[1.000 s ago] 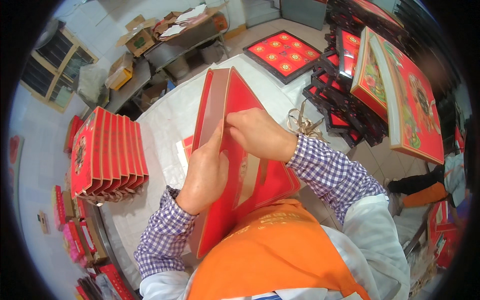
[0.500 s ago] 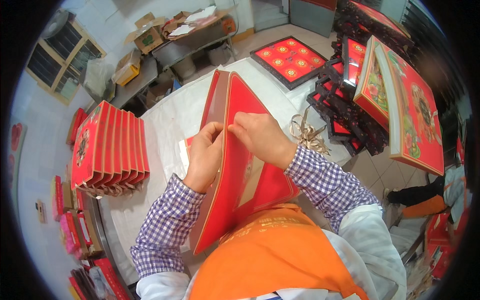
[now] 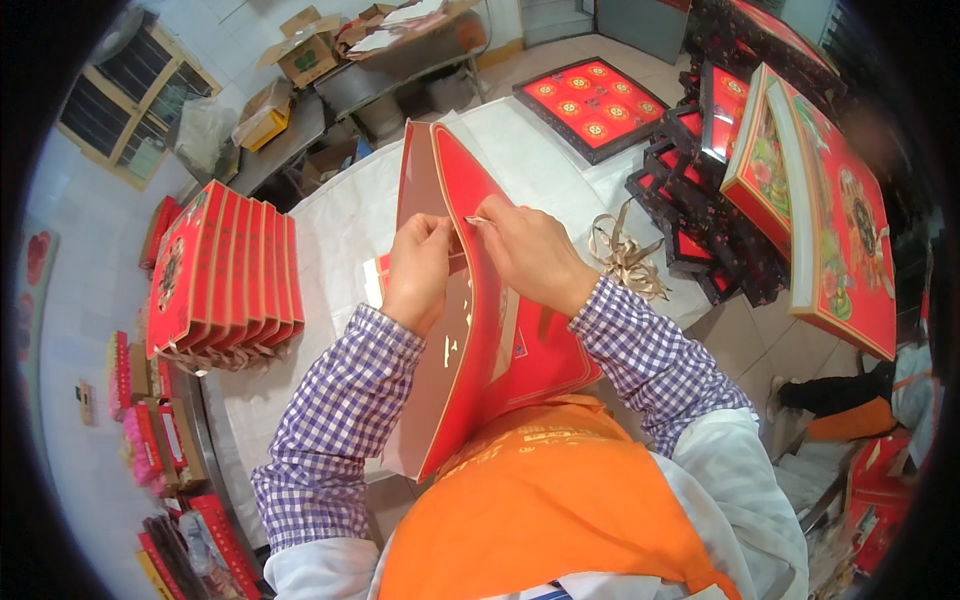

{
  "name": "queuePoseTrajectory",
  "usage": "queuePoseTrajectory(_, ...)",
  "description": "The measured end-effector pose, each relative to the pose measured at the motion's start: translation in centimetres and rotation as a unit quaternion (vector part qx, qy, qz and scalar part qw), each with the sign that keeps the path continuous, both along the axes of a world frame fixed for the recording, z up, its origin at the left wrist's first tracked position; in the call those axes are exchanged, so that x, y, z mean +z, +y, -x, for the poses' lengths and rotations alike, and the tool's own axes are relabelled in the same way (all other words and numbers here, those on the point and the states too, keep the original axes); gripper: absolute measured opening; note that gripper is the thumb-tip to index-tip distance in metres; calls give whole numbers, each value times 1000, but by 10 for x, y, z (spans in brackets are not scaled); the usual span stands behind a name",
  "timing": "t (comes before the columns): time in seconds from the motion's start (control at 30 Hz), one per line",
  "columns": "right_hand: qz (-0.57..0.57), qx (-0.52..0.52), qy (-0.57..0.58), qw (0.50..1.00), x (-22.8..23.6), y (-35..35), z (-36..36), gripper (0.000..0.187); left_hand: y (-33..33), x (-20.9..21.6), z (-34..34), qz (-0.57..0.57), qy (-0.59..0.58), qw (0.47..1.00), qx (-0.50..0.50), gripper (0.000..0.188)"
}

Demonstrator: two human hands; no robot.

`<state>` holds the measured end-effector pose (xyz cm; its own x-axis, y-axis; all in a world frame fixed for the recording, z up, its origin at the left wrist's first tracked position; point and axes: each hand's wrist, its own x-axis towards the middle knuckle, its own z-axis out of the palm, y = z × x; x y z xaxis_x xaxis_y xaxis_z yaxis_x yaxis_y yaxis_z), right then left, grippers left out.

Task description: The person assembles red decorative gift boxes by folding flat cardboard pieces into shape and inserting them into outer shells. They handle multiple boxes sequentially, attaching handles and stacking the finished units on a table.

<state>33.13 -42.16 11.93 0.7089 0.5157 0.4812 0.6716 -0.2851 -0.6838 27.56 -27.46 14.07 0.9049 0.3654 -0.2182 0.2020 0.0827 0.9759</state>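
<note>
A red gift-box cover [image 3: 462, 385] with gold-trimmed edges and a brown reverse side stands folded upright in front of me, leaning on my orange apron. My left hand [image 3: 420, 270] is closed in a pinch at the brown face of its panel; what the fingertips hold is hidden. On the red face my right hand [image 3: 535, 255] pinches a short, pale ribbon end, close to the panel's edge. A bundle of loose beige ribbons [image 3: 627, 255] lies on the white-covered table [image 3: 350, 190], right of the cover.
At left, several red box covers [image 3: 225, 275] with ribbons stand in a row. Black-framed red trays [image 3: 595, 105] lie at the back and are piled at right, beside large red boxes [image 3: 850, 220]. Cartons [image 3: 305, 50] sit on a far bench. Another person's leg [image 3: 840, 390] shows at right.
My hands have moved slightly apart and up along the panel. A pale ribbon end now shows in my right fingers. The cover has turned, showing more of its brown side.
</note>
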Motion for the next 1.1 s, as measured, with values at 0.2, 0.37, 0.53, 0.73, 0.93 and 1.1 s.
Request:
queuePoseTrajectory(0.2,23,-1,4,1000,-8,9,-19,21,15,1,-15,-64,1,998,-25,13)
queuePoseTrajectory(0.37,53,7,19,998,-6,13,-30,29,27,4,-18,-60,37,996,-58,11)
queuePoseTrajectory(0.53,62,59,13,996,8,8,-37,24,23,1,-20,28,37,997,-54,9)
queuePoseTrajectory(0.73,71,98,-38,992,-1,8,-57,18,13,0,-25,43,-4,999,-14,8)
queuePoseTrajectory(0.93,-30,50,10,998,-27,20,-48,26,23,-2,-42,7,-6,1000,-14,11)
queuePoseTrajectory(1.1,-50,66,-23,996,-41,27,-36,32,33,-9,-47,-55,1,998,-23,11)
